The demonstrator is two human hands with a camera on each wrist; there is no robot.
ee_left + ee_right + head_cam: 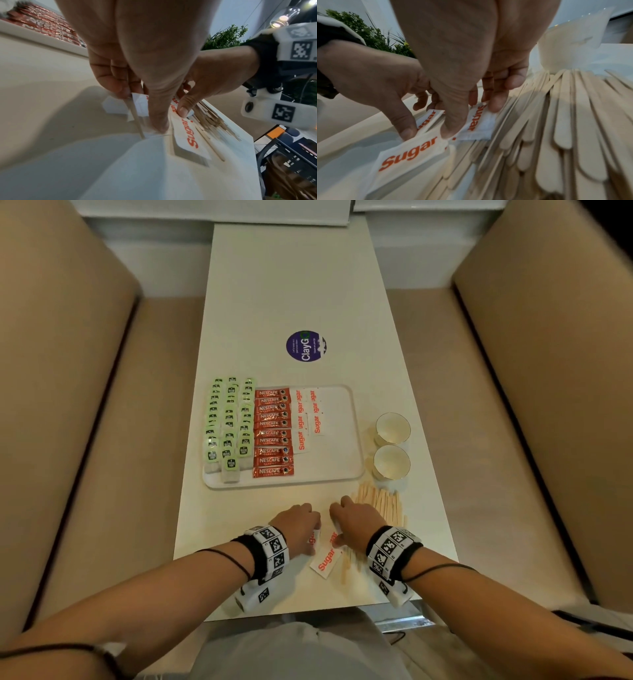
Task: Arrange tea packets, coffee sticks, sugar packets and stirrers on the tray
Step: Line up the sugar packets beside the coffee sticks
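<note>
Where benches [68,405] flank it, pale table [294,285], perhaps glossy.

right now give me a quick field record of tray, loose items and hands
tray: tea packets left, coffee sticks middle, sugar packets beside them
off tray: stirrers, loose sugar packets, two cups
left hand: pinches a loose sugar packet
right hand: pinches another
stirrers placed: none yet
</note>
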